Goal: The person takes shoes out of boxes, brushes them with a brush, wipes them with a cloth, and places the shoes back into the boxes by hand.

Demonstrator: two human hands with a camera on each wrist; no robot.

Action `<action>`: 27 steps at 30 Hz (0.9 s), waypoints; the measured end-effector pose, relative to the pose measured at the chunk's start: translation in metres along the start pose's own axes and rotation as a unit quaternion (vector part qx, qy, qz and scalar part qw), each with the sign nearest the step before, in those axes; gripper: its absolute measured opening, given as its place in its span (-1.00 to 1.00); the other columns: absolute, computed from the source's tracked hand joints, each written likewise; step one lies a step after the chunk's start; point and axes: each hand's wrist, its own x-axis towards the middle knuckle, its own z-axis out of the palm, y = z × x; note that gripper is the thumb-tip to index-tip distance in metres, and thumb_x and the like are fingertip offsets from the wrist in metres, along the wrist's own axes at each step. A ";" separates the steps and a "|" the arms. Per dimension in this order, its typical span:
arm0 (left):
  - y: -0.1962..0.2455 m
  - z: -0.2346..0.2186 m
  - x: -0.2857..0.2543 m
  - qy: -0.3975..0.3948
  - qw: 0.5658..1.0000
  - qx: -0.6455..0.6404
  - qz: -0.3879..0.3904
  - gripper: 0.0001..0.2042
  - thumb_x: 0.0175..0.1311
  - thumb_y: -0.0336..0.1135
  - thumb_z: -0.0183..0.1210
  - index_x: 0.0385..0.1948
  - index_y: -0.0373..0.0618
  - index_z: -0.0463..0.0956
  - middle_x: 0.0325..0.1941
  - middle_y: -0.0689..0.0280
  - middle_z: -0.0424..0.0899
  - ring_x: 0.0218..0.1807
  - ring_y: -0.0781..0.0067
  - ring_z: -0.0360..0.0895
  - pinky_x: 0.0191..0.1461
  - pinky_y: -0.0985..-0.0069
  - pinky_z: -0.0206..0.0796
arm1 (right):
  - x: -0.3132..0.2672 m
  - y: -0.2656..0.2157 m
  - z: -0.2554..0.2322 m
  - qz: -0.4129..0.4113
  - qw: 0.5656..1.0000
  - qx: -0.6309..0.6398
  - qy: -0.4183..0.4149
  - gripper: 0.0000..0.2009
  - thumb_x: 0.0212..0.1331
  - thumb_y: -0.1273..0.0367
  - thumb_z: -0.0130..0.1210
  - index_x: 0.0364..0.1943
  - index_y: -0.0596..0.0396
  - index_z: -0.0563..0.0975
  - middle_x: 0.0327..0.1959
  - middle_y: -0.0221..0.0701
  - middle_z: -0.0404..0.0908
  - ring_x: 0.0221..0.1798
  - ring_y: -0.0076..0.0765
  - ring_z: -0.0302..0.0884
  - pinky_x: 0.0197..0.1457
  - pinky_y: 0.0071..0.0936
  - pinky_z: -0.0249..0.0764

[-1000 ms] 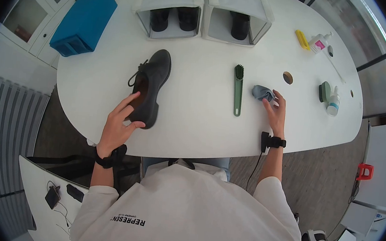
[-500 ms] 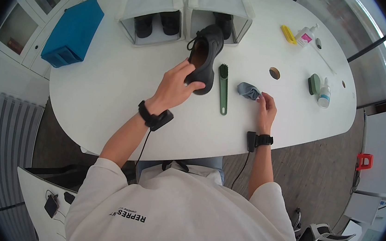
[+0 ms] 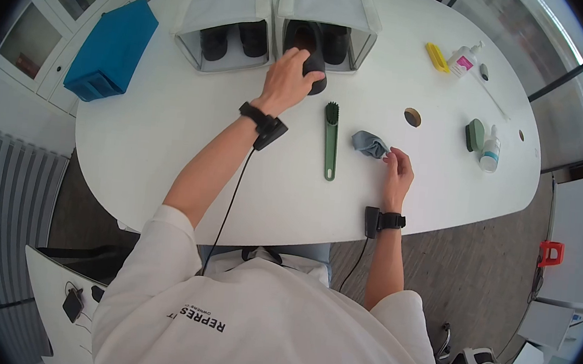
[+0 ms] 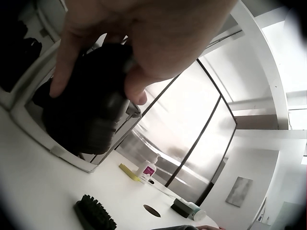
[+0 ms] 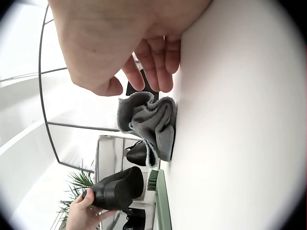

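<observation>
A black lace-up shoe is held at its heel by my left hand, thumb on one side and fingers on the other. Its toe end reaches into the mouth of the right white shoe box, beside another black shoe standing there. In the right wrist view the held shoe appears tilted above the table. My right hand rests low by a crumpled grey-blue cloth, fingers loosely bent with nothing between them. Between the hands lies a green-handled brush, bristles toward the boxes.
A second white box at left holds a pair of black shoes. A blue case lies far left. On the right are a yellow object, a pump bottle, a green block brush, a spray bottle and a table hole.
My left hand has lifted the shoe from the left of the table and carried it right and forward to the right box's mouth. My right hand has drawn slightly back from the cloth.
</observation>
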 end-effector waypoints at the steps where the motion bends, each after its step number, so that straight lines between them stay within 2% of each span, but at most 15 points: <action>1: -0.003 0.004 0.007 0.005 1.000 0.014 0.004 -0.63 0.08 -0.19 0.31 -0.28 -0.32 0.42 -0.34 0.10 0.47 -0.23 0.00 0.46 -0.18 0.25 0.29 | 0.000 0.000 0.000 0.005 1.000 0.005 0.000 -0.73 0.25 0.32 0.06 -0.11 0.25 0.54 -0.27 -0.32 0.63 -0.20 -0.46 0.56 -0.07 -0.52 0.42; 3: -0.009 0.011 0.019 -0.015 0.999 0.032 -0.007 -0.62 0.09 -0.19 0.30 -0.24 -0.32 0.42 -0.27 0.09 0.47 -0.17 -0.01 0.46 -0.14 0.22 0.30 | -0.001 0.001 -0.002 0.008 1.000 0.008 0.001 -0.74 0.25 0.32 0.05 -0.11 0.25 0.54 -0.27 -0.32 0.63 -0.21 -0.46 0.56 -0.07 -0.52 0.42; 5: -0.017 0.021 0.029 -0.006 0.999 0.040 -0.017 -0.68 0.08 -0.24 0.30 -0.34 -0.28 0.41 -0.23 0.07 0.48 -0.11 -0.06 0.45 0.02 0.17 0.34 | -0.001 0.002 -0.001 0.002 1.000 0.009 0.000 -0.75 0.25 0.34 0.05 -0.14 0.25 0.55 -0.27 -0.32 0.63 -0.22 -0.45 0.56 -0.09 -0.53 0.43; 6: -0.022 0.025 0.034 -0.011 0.999 0.037 -0.023 -0.69 0.08 -0.26 0.30 -0.33 -0.29 0.42 -0.19 0.04 0.49 -0.04 -0.13 0.45 0.17 0.16 0.30 | -0.001 0.002 -0.001 -0.001 1.000 0.008 -0.001 -0.75 0.25 0.34 0.05 -0.14 0.25 0.55 -0.27 -0.32 0.63 -0.22 -0.45 0.56 -0.09 -0.53 0.43; 9: -0.041 0.043 0.046 0.009 0.999 0.050 -0.018 -0.70 0.09 -0.29 0.29 -0.30 -0.32 0.43 -0.14 0.02 0.50 0.02 -0.17 0.43 0.27 0.14 0.24 | -0.002 0.001 -0.001 0.013 1.000 0.007 -0.002 -0.77 0.24 0.35 0.05 -0.16 0.25 0.55 -0.29 -0.32 0.63 -0.23 -0.45 0.56 -0.09 -0.53 0.43; 10: -0.045 0.048 0.052 0.009 0.999 0.050 -0.019 -0.70 0.09 -0.29 0.29 -0.30 -0.32 0.43 -0.14 0.02 0.50 0.02 -0.17 0.43 0.27 0.14 0.24 | -0.002 0.001 -0.001 0.011 1.000 0.007 -0.005 -0.78 0.24 0.36 0.05 -0.18 0.26 0.55 -0.30 -0.32 0.62 -0.24 -0.45 0.56 -0.10 -0.53 0.43; 12: -0.055 0.055 0.064 0.009 0.994 0.109 0.013 -0.60 0.12 -0.27 0.27 -0.10 -0.36 0.41 -0.07 -0.01 0.49 -0.01 -0.07 0.46 0.05 0.15 0.34 | -0.001 0.003 -0.001 0.008 1.000 0.008 -0.007 -0.78 0.23 0.36 0.04 -0.19 0.26 0.55 -0.31 -0.33 0.62 -0.24 -0.45 0.55 -0.10 -0.53 0.43; 17: -0.069 0.070 0.095 0.017 0.995 0.096 0.021 -0.57 0.13 -0.33 0.25 0.00 -0.37 0.39 0.09 -0.10 0.45 0.11 -0.14 0.40 0.12 0.12 0.32 | -0.002 0.002 0.000 0.014 1.000 0.008 0.001 -0.81 0.23 0.39 0.02 -0.22 0.26 0.55 -0.33 -0.34 0.62 -0.26 -0.46 0.55 -0.10 -0.53 0.44; 19: -0.070 0.075 0.103 -0.010 0.994 0.102 -0.030 -0.56 0.14 -0.35 0.24 0.02 -0.39 0.36 0.08 -0.12 0.45 0.10 -0.15 0.41 0.14 0.13 0.32 | -0.003 0.000 0.001 0.015 1.000 0.006 0.004 -0.81 0.22 0.39 0.02 -0.23 0.26 0.55 -0.33 -0.34 0.62 -0.27 -0.46 0.55 -0.11 -0.53 0.44; 20: -0.073 0.077 0.105 -0.040 0.993 0.089 -0.067 -0.54 0.15 -0.37 0.23 0.05 -0.39 0.33 0.15 -0.10 0.39 0.19 -0.15 0.33 0.19 0.12 0.28 | -0.002 -0.001 0.001 0.016 1.000 0.006 0.006 -0.81 0.22 0.40 0.02 -0.23 0.26 0.55 -0.33 -0.34 0.62 -0.27 -0.46 0.55 -0.11 -0.53 0.44; 21: -0.074 0.080 0.106 -0.037 0.993 0.089 -0.067 -0.54 0.15 -0.37 0.23 0.05 -0.39 0.33 0.15 -0.10 0.39 0.19 -0.15 0.33 0.19 0.12 0.28 | -0.002 -0.001 0.000 0.013 1.000 0.006 0.006 -0.81 0.22 0.40 0.02 -0.23 0.26 0.55 -0.33 -0.34 0.62 -0.27 -0.46 0.55 -0.11 -0.53 0.44; 23: -0.085 0.091 0.102 -0.099 0.984 0.135 -0.056 -0.49 0.14 -0.36 0.25 0.09 -0.37 0.28 0.27 -0.08 0.27 0.30 -0.17 0.19 0.24 0.08 0.22 | -0.002 0.002 0.000 0.016 1.000 0.002 0.005 -0.82 0.22 0.41 0.02 -0.24 0.25 0.55 -0.33 -0.34 0.62 -0.27 -0.47 0.54 -0.12 -0.54 0.44; 24: -0.090 0.097 0.097 -0.079 0.991 0.098 -0.052 -0.49 0.14 -0.39 0.23 0.10 -0.36 0.26 0.35 -0.06 0.14 0.37 -0.17 0.07 0.29 0.10 0.18 | -0.001 0.002 0.000 0.015 1.000 0.005 0.003 -0.82 0.22 0.41 0.02 -0.24 0.25 0.55 -0.33 -0.34 0.62 -0.27 -0.47 0.54 -0.12 -0.54 0.44; 25: -0.087 0.095 0.093 -0.078 0.990 0.102 -0.052 -0.49 0.14 -0.39 0.23 0.10 -0.36 0.26 0.35 -0.06 0.14 0.37 -0.17 0.07 0.29 0.10 0.18 | -0.001 0.003 -0.001 0.011 1.000 0.008 0.004 -0.82 0.22 0.41 0.02 -0.24 0.25 0.55 -0.33 -0.34 0.62 -0.27 -0.47 0.55 -0.12 -0.55 0.44; 27: -0.080 0.090 0.069 0.004 0.997 0.076 0.028 -0.50 0.16 -0.44 0.20 0.12 -0.34 0.23 0.36 -0.08 0.10 0.37 -0.18 0.09 0.30 0.14 0.18 | -0.001 0.005 0.000 0.008 1.000 0.015 0.000 -0.83 0.22 0.41 0.02 -0.24 0.25 0.55 -0.33 -0.34 0.62 -0.27 -0.47 0.55 -0.13 -0.55 0.44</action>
